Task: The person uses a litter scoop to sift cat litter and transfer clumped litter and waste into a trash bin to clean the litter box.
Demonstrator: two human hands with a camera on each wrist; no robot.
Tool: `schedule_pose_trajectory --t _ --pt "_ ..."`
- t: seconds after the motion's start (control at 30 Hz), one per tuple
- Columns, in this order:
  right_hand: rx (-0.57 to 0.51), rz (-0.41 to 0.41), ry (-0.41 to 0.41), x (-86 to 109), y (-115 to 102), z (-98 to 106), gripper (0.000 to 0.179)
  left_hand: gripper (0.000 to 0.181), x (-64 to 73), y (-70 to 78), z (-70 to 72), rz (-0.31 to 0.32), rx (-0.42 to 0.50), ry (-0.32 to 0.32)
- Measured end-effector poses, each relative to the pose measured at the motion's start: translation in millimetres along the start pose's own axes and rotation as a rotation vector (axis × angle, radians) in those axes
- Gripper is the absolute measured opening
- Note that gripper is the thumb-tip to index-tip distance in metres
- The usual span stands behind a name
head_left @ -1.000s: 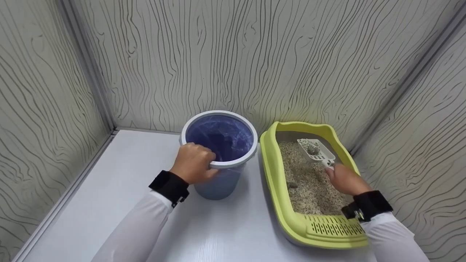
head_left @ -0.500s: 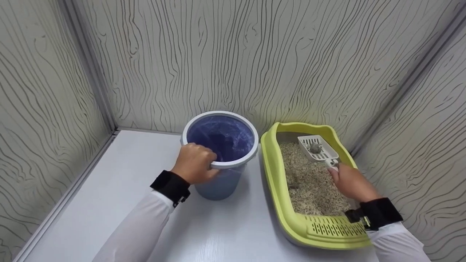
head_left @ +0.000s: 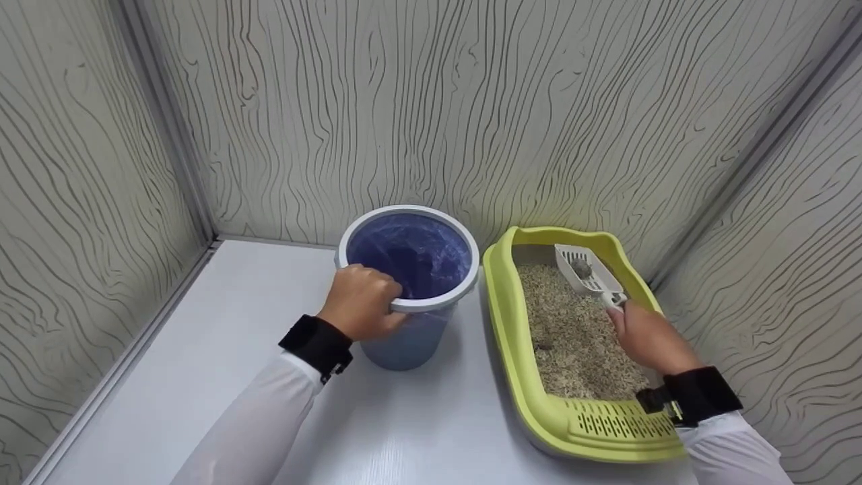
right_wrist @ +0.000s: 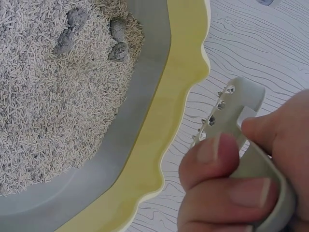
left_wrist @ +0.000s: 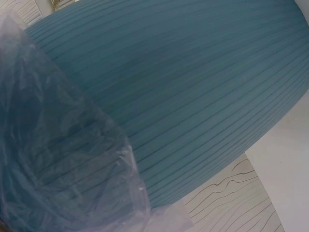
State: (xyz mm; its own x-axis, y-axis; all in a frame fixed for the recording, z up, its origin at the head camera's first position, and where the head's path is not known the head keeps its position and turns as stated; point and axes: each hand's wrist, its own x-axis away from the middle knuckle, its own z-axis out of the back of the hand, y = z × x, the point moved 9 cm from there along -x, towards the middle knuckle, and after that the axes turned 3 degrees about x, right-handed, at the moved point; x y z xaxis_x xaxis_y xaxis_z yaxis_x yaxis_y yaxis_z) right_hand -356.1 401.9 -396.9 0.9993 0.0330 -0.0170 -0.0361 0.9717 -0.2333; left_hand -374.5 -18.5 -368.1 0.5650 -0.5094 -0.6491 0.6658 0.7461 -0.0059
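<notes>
My left hand point(head_left: 360, 303) grips the pale rim of a blue trash bin point(head_left: 403, 350), thumb outside and fingers over the edge. Dark blue plastic lines the bin; the left wrist view shows its ribbed wall with a clear bag liner point(left_wrist: 96, 169) hanging over it. My right hand point(head_left: 653, 337) holds a white slotted litter scoop point(head_left: 609, 279) by its handle, above the far part of a yellow litter box point(head_left: 508, 337). A round grey clump point(head_left: 580, 268) lies in the scoop. In the right wrist view, fingers curl around the handle point(right_wrist: 260, 169).
Pellet litter point(head_left: 579, 343) covers the box floor, with several dark grey clumps point(right_wrist: 118, 38) in it. The box stands right of the bin on a white table point(head_left: 182, 350). Wood-patterned panels point(head_left: 431, 101) wall in the back and both sides.
The loose litter around the clump has mostly left the scoop, so its slots show. My right hand shifted slightly right and the scoop's angle changed. My left hand stayed on the rim.
</notes>
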Motion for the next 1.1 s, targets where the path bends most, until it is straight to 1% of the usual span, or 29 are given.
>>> schedule_pose_trajectory --t 0.17,0.3,0.47,0.6,0.73,0.87,1.1 --pt "0.045 0.017 0.003 -0.2 -1.3 -2.7 0.041 0.045 0.2 0.3 0.4 -0.008 -0.002 0.009" --pt "0.069 0.006 -0.007 -0.9 -0.6 -4.6 0.042 0.047 0.1 0.2 0.2 -0.008 -0.001 0.007" --pt "0.085 -0.017 -0.002 -2.0 0.6 -4.9 0.037 0.047 0.0 -0.1 0.1 -0.006 -0.002 0.004" --pt "0.067 -0.033 0.027 -2.3 1.6 -2.8 0.033 0.046 0.0 -0.3 0.5 -0.006 -0.004 0.009" --pt "0.046 -0.048 0.069 -1.0 2.9 0.2 0.033 0.047 -0.4 0.0 0.6 -0.009 -0.004 0.01" --pt "0.032 -0.039 0.094 -1.6 1.7 -1.1 0.033 0.049 0.0 0.0 0.2 -0.009 -0.005 0.009" --pt "-0.028 -0.001 0.088 -3.2 -2.1 -6.5 0.03 0.044 0.7 0.3 0.8 -0.019 -0.014 0.017"
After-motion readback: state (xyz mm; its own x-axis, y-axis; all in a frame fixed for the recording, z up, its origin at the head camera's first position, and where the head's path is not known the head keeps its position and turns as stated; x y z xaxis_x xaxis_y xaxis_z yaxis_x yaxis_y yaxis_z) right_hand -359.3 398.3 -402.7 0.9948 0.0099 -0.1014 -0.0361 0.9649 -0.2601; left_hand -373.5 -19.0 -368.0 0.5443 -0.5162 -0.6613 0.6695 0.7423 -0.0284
